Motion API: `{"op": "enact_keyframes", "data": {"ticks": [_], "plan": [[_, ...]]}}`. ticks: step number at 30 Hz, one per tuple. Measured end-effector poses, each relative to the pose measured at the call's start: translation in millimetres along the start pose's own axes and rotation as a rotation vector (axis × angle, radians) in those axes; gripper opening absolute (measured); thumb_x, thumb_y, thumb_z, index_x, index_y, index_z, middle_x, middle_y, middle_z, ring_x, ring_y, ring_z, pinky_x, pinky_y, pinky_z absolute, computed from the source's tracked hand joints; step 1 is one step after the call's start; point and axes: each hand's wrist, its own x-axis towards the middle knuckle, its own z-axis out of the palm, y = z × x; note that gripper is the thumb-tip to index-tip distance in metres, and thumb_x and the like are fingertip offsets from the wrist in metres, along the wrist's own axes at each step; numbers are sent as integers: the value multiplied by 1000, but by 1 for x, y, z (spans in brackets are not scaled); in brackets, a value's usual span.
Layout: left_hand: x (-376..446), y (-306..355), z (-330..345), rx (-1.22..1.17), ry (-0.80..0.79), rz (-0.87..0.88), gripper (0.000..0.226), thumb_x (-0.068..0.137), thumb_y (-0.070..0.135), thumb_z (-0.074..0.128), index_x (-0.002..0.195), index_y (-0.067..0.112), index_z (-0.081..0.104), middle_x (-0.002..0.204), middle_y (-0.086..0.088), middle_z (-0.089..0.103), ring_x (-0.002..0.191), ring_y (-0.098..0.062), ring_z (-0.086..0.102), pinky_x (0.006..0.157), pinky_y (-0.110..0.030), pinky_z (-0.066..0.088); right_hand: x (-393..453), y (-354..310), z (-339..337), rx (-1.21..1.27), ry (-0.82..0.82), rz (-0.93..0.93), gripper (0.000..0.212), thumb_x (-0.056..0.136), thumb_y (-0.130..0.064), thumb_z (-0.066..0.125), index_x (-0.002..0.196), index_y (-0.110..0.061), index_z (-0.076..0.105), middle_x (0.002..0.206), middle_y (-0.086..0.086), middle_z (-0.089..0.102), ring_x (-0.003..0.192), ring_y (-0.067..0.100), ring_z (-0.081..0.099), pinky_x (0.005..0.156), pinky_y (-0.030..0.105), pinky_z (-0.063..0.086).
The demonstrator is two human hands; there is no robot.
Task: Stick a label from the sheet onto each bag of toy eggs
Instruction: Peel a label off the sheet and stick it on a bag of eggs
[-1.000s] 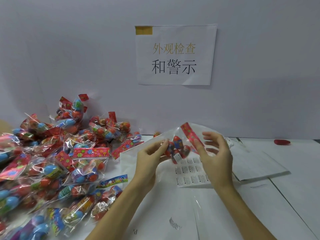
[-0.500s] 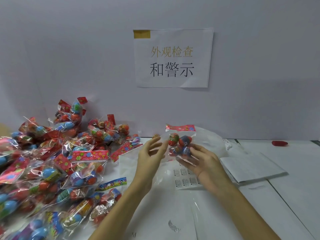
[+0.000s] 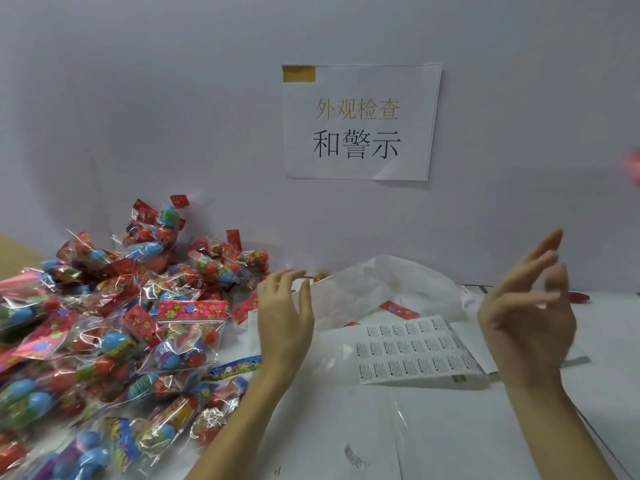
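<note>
The label sheet (image 3: 412, 351), with rows of small printed labels, lies flat on the white table between my hands. My left hand (image 3: 284, 320) hovers open to its left, fingers relaxed, beside the pile of bagged toy eggs (image 3: 114, 334). My right hand (image 3: 526, 306) is raised to the right of the sheet, fingers spread and empty. A red blur (image 3: 632, 168) shows in the air at the right edge of the view; what it is cannot be told for sure.
A crumpled white plastic bag (image 3: 398, 285) lies behind the sheet. A paper sign (image 3: 360, 123) hangs on the wall. One loose label (image 3: 353, 455) sits on the table near me. A small red object (image 3: 578, 296) lies at the far right.
The bag of eggs that my right hand held has left both hands. My right hand swung right and opened; my left hand stayed near the pile.
</note>
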Motion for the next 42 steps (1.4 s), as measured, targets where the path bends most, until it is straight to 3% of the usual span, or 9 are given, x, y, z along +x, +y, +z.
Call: {"op": "enact_keyframes", "data": {"ticks": [5, 11, 16, 21, 25, 32, 35, 38, 42], "plan": [[12, -30, -12, 593, -252, -242, 63, 109, 54, 30, 139, 6, 57, 165, -23, 31, 157, -37, 18, 128, -47, 14, 2, 8, -21, -200, 170, 11, 40, 109, -44, 47, 121, -19, 76, 117, -4, 78, 83, 15, 74, 57, 19, 55], [15, -36, -11, 777, -322, -240, 60, 109, 54, 19, 123, 12, 60, 131, -8, 65, 125, -26, 57, 120, -43, 31, 11, 25, -32, -495, 419, 8, 34, 98, -41, 56, 106, -21, 82, 93, -8, 78, 61, 2, 61, 44, 13, 44], [15, -36, -13, 534, -109, -75, 27, 108, 12, 44, 113, 3, 68, 119, -10, 64, 110, -28, 56, 108, -42, 36, 17, 30, -39, -520, 490, 7, 34, 95, -37, 59, 106, -13, 82, 87, -4, 75, 57, 6, 56, 43, 15, 41], [16, -13, -14, 227, 170, 191, 25, 97, 5, 69, 122, 0, 71, 126, -13, 67, 111, -32, 60, 97, -49, 50, 19, 37, -43, -569, 538, 39, 33, 92, -33, 62, 103, -9, 81, 80, -1, 68, 55, 10, 54, 43, 18, 41], [19, -8, -18, 63, 294, 339, 44, 86, 2, 82, 126, -7, 66, 127, -21, 64, 115, -26, 63, 100, -39, 56, 21, 41, -49, -627, 577, 82, 32, 90, -33, 64, 101, -8, 82, 78, 3, 66, 54, 13, 53, 43, 21, 43], [15, 7, -18, -231, 308, 230, 51, 84, 13, 84, 126, -5, 62, 127, -10, 55, 114, 1, 52, 95, -6, 49, 19, 48, -56, -745, 608, 181, 34, 91, -30, 64, 109, -6, 80, 98, 11, 74, 73, 20, 71, 51, 23, 54], [12, 12, -17, -416, 162, 173, 47, 83, 16, 83, 123, 4, 61, 125, -3, 55, 113, 2, 59, 83, -9, 55, 21, 51, -59, -838, 568, 174, 41, 96, -29, 62, 129, -6, 72, 128, 15, 72, 106, 27, 74, 70, 28, 62], [3, 22, -12, -708, -119, -8, 51, 80, 10, 86, 118, 13, 52, 109, -4, 61, 96, -21, 72, 70, -29, 65, 23, 56, -65, -1048, 477, 94, 48, 102, -32, 57, 145, -11, 59, 140, 10, 67, 129, 26, 65, 104, 39, 53], [-12, 26, 1, -836, -475, -164, 80, 78, 6, 90, 139, 27, 43, 107, -26, 59, 106, -42, 68, 84, -53, 63, 22, 60, -62, -1206, 454, -6, 38, 99, -34, 61, 129, -14, 73, 125, 15, 74, 102, 24, 74, 85, 36, 61]]}}
